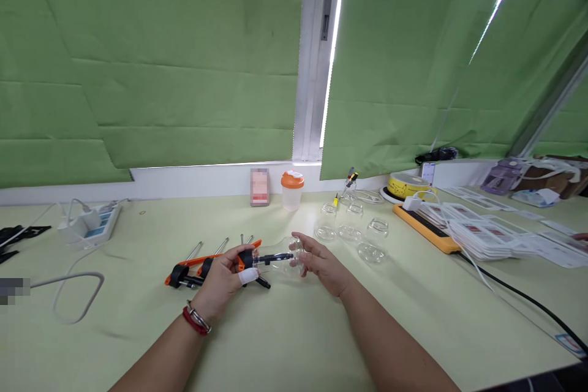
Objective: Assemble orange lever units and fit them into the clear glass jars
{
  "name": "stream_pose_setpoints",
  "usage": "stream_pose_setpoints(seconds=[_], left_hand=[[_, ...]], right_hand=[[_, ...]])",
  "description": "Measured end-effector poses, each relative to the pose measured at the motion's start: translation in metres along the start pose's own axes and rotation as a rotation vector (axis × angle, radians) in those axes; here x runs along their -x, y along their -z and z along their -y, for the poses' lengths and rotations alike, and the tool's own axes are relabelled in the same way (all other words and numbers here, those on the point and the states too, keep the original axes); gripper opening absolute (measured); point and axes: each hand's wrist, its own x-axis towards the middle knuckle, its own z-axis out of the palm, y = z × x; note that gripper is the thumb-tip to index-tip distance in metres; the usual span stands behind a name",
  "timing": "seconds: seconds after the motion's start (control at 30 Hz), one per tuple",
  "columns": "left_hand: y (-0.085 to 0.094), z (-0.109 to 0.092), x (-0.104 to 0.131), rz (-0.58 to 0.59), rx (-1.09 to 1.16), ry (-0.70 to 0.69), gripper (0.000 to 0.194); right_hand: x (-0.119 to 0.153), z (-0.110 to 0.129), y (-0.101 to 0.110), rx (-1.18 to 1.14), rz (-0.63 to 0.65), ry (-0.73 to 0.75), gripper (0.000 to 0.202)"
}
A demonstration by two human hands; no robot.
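Note:
My left hand [224, 282], with white tape on the thumb, grips a black and orange cap [245, 259] at the neck of a clear glass bottle [280, 266]. The bottle lies sideways in the air, and a dark rod from the cap extends inside it. My right hand [321, 262] holds the bottle's base between thumb and fingers. Beside and behind my left hand, several black and orange caps with rods [178, 275] lie on the table. Three clear glass bottles [350, 223] stand to the right, beyond my right hand.
An orange-lidded cup [293, 191] stands near the wall. On the right are an orange and black power strip [425, 229], stacked printed sheets [482, 236] and a yellow round container [408, 185]. A white power strip [101, 225] and cables lie left. Another person's hand [581, 237] shows far right.

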Motion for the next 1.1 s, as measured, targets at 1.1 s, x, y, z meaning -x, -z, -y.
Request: stream_pose_setpoints(seconds=[1.1], left_hand=[[0.001,0.005,-0.003,-0.008,-0.046,-0.005,0.056]], right_hand=[[0.0,-0.001,0.002,0.02,0.03,-0.025,0.067]])
